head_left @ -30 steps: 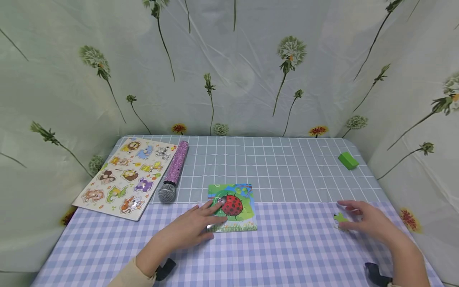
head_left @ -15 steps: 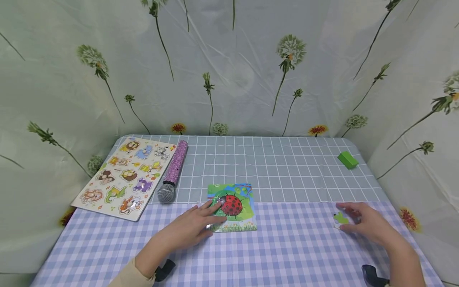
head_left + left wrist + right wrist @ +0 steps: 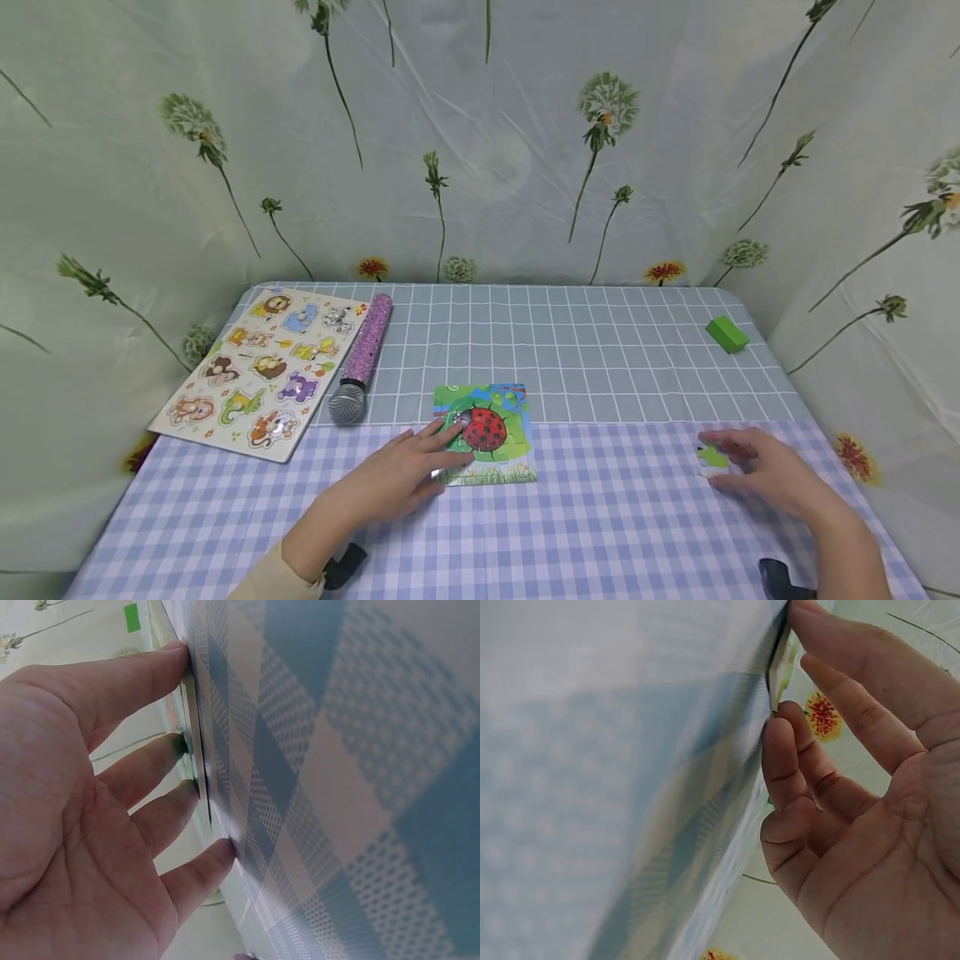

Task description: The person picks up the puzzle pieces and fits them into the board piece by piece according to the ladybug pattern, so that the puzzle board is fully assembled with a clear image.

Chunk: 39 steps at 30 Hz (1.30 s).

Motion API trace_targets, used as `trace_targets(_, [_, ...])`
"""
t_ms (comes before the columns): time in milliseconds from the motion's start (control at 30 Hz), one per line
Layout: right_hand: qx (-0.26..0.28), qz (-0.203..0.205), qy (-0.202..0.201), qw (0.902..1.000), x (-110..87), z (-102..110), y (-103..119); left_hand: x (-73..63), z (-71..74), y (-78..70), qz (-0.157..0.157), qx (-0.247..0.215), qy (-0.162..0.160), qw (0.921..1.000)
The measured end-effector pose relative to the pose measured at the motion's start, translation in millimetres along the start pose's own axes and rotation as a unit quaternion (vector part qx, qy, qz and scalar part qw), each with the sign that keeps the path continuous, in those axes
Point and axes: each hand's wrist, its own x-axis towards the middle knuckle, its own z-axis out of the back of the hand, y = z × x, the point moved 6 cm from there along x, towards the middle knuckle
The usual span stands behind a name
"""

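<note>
A square ladybug jigsaw puzzle (image 3: 487,432) lies on the checked cloth in the middle of the head view. My left hand (image 3: 401,477) rests on its left side with fingers spread, covering part of the picture. In the left wrist view, fingertips (image 3: 166,750) touch the puzzle, seen edge-on, and the thumb rests at its edge. Well to the right, a small green and white puzzle piece (image 3: 712,460) lies at my right hand (image 3: 776,473). The thumb and curled fingers pinch the piece (image 3: 781,671) from two sides in the right wrist view.
An animal peg puzzle board (image 3: 258,367) lies at the left, beside a glittery pink microphone (image 3: 367,354). A green block (image 3: 727,334) sits at the back right. A dandelion-printed curtain (image 3: 495,150) hangs behind the table.
The right hand's fingers have come down and closed in around the small puzzle piece, and the hand has dropped slightly. The left hand stays in place on the ladybug puzzle.
</note>
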Motion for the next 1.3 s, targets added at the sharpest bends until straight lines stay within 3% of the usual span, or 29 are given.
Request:
trace_targets(467, [-0.018, 0.023, -0.04, 0.9988, -5.3, -3, 2, -0.4, 0.4, -0.5, 0.0, -0.002, -0.002, 1.0])
trace_targets(833, [-0.042, 0.031, -0.044, 0.9977, -1.9, -4, 9, -0.5, 1.3, -0.9, 0.001, -0.011, 0.002, 0.9999])
trace_targets(1000, [-0.043, 0.059, -0.05, 0.9961, 1.1, -2, 24, 0.2, 0.9, 0.0, 0.001, -0.013, 0.003, 0.9999])
trace_targets(1300, [-0.043, 0.163, -0.068, 0.9833, 13.2, -3, 73, 2.3, 1.7, 1.3, -0.014, 0.011, -0.011, 0.9998])
